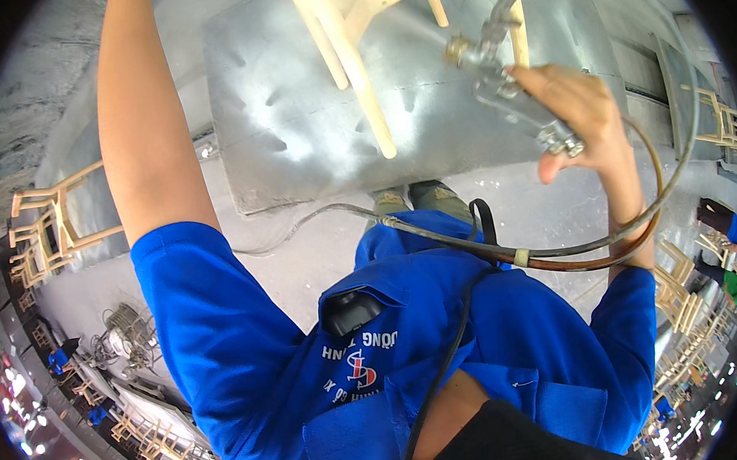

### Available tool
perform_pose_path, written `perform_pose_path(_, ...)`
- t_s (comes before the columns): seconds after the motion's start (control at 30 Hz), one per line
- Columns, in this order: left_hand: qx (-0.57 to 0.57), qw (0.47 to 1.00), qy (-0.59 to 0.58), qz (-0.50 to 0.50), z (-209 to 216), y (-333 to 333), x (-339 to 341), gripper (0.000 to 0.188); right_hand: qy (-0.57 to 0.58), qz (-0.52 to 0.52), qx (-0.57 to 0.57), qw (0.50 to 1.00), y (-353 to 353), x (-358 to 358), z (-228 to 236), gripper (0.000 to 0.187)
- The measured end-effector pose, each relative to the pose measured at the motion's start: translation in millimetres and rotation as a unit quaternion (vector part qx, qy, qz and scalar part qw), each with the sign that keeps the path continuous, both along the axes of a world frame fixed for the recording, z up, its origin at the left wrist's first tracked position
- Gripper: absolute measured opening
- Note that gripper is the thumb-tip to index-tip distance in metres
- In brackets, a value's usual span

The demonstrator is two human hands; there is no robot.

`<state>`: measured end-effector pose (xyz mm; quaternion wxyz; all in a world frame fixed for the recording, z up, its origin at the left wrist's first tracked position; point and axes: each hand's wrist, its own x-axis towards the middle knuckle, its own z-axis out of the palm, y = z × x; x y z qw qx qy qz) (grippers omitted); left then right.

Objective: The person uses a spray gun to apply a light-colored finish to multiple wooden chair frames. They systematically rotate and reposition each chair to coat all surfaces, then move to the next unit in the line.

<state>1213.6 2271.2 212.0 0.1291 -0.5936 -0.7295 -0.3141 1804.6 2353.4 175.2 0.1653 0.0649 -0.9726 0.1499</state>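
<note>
My right hand is closed around a metal spray gun. The gun's brass-coloured nozzle points to the upper left, and a faint pale mist spreads from it toward a bare wooden chair frame. This frame stands on a grey metal-topped surface, and its upper part is cut off by the top edge. A clear hose and a brown hose loop from the gun past my wrist and across my front. My left arm stretches up beyond the frame, so that hand is out of view.
Pale wooden chair frames stand at the left, with others at the far right. A cluttered machine with coiled lines sits on the floor at lower left. Other people are in the background at right.
</note>
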Motion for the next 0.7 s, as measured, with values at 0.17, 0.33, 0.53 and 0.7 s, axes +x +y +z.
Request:
perform_pose_path(0.17,-0.078,0.989,-0.122,-0.008,18,3,-10,0.028,0.151,-0.003,0.033,0.988,6,4,22,0.113)
perform_pose_path(0.33,-0.063,0.998,-0.025,0.007,19,5,7,0.027,0.153,-0.248,-0.317,0.903,-15,40,-79,0.088)
perform_pose_path(0.53,-0.083,0.980,-0.167,0.065,23,2,7,0.039,-0.003,-0.541,-0.635,0.551,-28,41,-230,0.075)
perform_pose_path(0.7,-0.098,0.959,-0.202,0.171,25,12,2,0.043,0.108,-0.430,-0.732,0.517,-18,-43,-281,0.078)
